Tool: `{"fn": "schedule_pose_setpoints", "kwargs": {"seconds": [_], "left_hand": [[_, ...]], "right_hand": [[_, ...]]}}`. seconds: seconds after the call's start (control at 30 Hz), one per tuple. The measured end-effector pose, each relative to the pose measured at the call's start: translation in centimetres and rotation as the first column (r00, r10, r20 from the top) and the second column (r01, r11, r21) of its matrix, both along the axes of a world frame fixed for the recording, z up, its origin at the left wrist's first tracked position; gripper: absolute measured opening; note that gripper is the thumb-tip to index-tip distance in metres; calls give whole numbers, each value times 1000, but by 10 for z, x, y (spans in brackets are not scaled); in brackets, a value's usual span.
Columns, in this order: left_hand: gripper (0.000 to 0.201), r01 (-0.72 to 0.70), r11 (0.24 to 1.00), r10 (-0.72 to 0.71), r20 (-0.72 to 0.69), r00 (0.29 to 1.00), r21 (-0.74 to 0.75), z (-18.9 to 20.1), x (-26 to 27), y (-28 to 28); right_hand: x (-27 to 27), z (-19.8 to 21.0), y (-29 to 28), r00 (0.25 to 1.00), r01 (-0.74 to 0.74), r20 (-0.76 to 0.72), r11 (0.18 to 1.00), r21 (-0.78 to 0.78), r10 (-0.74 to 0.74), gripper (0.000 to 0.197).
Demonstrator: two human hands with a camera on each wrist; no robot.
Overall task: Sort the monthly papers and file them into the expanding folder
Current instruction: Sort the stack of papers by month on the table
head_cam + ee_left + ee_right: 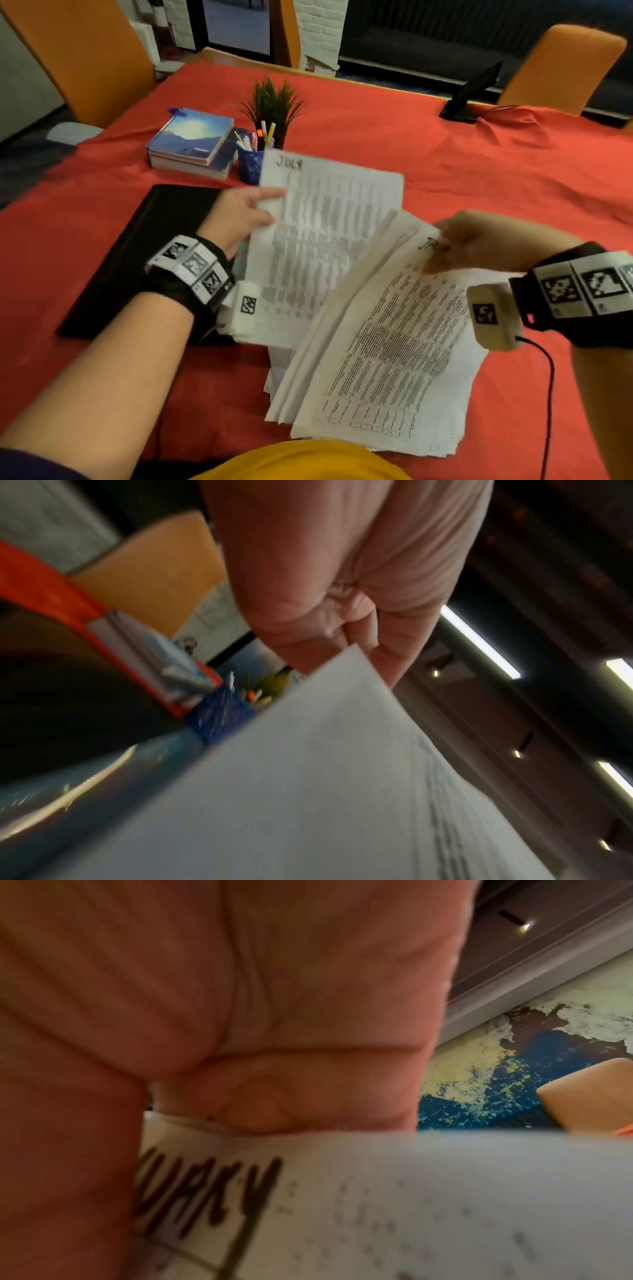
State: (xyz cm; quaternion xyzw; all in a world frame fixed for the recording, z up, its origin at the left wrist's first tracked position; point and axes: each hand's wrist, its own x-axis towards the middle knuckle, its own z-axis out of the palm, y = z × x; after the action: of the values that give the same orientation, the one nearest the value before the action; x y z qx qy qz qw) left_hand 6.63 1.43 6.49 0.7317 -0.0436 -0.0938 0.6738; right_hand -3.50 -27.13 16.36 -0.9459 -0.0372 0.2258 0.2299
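Observation:
My left hand (248, 214) pinches the left edge of a printed sheet headed "JULY" (325, 222) and holds it tilted above the table; in the left wrist view its fingers (363, 631) curl at the edge of that sheet (325, 791). My right hand (476, 240) grips the top of a fanned stack of printed papers (383, 359), whose top page (411, 1204) is headed with a word ending "UARY". The stack's lower end rests near the table's front edge. The black expanding folder (144, 246) lies shut and flat under my left wrist.
A red cloth (479, 171) covers the table. Behind the sheet stand a blue pen cup (250, 166) and a small potted plant (274, 102), with a pile of books (191, 144) to their left. A black stand (472, 92) sits far right. Orange chairs (85, 58) ring the table.

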Motion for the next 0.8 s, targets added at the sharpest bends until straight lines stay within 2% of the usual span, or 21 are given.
{"fn": "schedule_pose_setpoints", "kwargs": {"seconds": [0.07,0.17,0.23,0.3,0.33,0.4,0.47,0.5,0.57,0.63,0.7,0.73,0.8], "left_hand": [[47,57,998,-56,-47,997,21,-26,-15,-21],[20,128,991,-134,-153,979,-49,-65,-33,-40],[28,165,975,-200,-254,946,-150,-88,-41,-46],[29,188,974,-218,-290,932,-128,-99,-50,-53],[33,203,976,-216,-285,934,-76,-104,-53,-57],[62,213,976,-200,-236,951,32,-110,-58,-65],[88,170,982,-151,-199,968,82,-112,-59,-71],[93,148,984,-126,-205,971,98,-110,-59,-73],[85,166,981,-146,-184,972,101,-110,-58,-75],[59,244,961,-222,-158,962,132,-113,-57,-75],[34,296,939,-270,-162,949,173,-112,-58,-73],[28,319,934,-291,-173,941,163,-113,-58,-71],[26,398,908,-371,-190,909,131,-107,-55,-65]], "right_hand": [[10,-1,4,1000,20,-3,999,-28,-20,10],[29,-36,14,1000,17,11,986,-163,-16,16],[35,-74,22,1000,12,-9,978,-207,-14,21],[35,-109,27,999,34,1,983,-178,-35,26],[35,-122,29,997,72,22,987,-146,-69,27],[34,-136,30,989,128,82,986,-106,-120,25],[35,-144,28,987,123,116,988,-90,-112,27],[36,-147,27,985,111,138,991,-74,-100,31],[38,-150,24,975,110,195,994,-8,-107,41],[40,-153,18,962,124,239,991,43,-131,66],[42,-153,14,967,117,225,993,4,-115,87],[41,-151,14,977,89,200,994,-64,-75,85],[37,-147,14,988,5,150,972,-233,31,62]]}}
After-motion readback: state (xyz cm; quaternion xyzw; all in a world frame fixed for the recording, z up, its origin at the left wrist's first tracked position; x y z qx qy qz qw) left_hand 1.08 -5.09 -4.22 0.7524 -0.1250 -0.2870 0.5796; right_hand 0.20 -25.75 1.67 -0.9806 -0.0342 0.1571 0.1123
